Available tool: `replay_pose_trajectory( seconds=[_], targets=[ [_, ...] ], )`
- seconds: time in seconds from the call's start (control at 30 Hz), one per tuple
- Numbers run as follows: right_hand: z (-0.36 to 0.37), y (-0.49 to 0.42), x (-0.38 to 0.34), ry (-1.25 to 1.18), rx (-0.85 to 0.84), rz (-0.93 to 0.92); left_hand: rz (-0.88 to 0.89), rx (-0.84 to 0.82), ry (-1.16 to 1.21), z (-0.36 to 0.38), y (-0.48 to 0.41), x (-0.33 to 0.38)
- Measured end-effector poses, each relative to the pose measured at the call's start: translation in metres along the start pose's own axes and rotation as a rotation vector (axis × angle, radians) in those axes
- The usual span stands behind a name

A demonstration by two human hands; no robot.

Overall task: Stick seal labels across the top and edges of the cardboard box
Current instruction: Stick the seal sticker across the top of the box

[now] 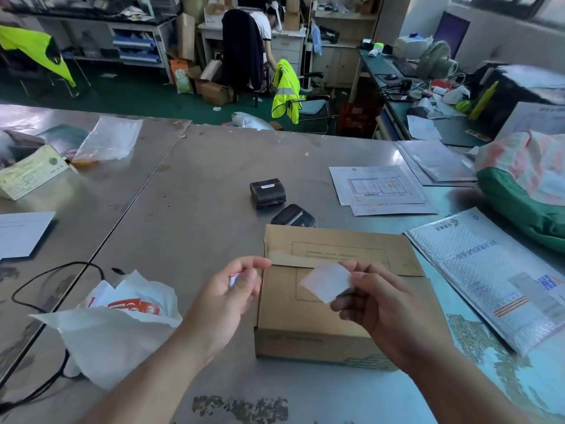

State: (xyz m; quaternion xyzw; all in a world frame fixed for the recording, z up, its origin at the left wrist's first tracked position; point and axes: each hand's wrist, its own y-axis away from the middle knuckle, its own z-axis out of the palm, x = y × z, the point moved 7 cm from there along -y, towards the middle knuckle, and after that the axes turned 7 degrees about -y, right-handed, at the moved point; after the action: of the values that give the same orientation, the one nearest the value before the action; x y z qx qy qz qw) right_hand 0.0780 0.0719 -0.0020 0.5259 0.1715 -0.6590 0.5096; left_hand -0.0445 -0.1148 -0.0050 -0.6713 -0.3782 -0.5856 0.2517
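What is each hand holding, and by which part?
Right hand pinches a white label by its right edge; left hand pinches a mostly hidden red-and-white slip.

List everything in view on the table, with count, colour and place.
cardboard box: 1, brown, table centre.
white label: 1, white, above box top.
black devices: 2, black, behind the box.
bubble mailer: 1, white, right of box.
printed sheets: several, white, far right.
plastic bag: 1, white and red, left of box.
cable: 1, black, left edge.
table: 1, grey metal, under everything.
left hand: 1, pinches red-and-white piece, left of box top.
right hand: 1, pinches the white label.
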Motion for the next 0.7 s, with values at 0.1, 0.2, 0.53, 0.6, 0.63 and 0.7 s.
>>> replay_pose_trajectory(
  seconds=[0.1,0.2,0.53,0.6,0.63,0.7],
  targets=[
    [0.017,0.001,0.002,0.021,0.009,-0.031,0.100,-0.050,-0.163,-0.003,0.004,0.010],
    [0.028,0.001,0.005,0.022,0.045,-0.050,0.362,0.090,-0.562,-0.009,0.011,0.025],
    [0.055,-0.001,0.027,0.006,0.097,0.056,0.713,0.291,-0.819,-0.015,0.025,0.047],
    [0.057,-0.001,0.029,0.016,0.100,0.062,0.717,0.294,-0.816,-0.017,0.027,0.045],
    [0.059,0.000,0.029,0.022,0.098,0.062,0.726,0.295,-0.811,-0.017,0.028,0.043],
    [0.061,0.000,0.030,0.032,0.098,0.060,0.736,0.310,-0.799,-0.020,0.028,0.040]
  ],
)
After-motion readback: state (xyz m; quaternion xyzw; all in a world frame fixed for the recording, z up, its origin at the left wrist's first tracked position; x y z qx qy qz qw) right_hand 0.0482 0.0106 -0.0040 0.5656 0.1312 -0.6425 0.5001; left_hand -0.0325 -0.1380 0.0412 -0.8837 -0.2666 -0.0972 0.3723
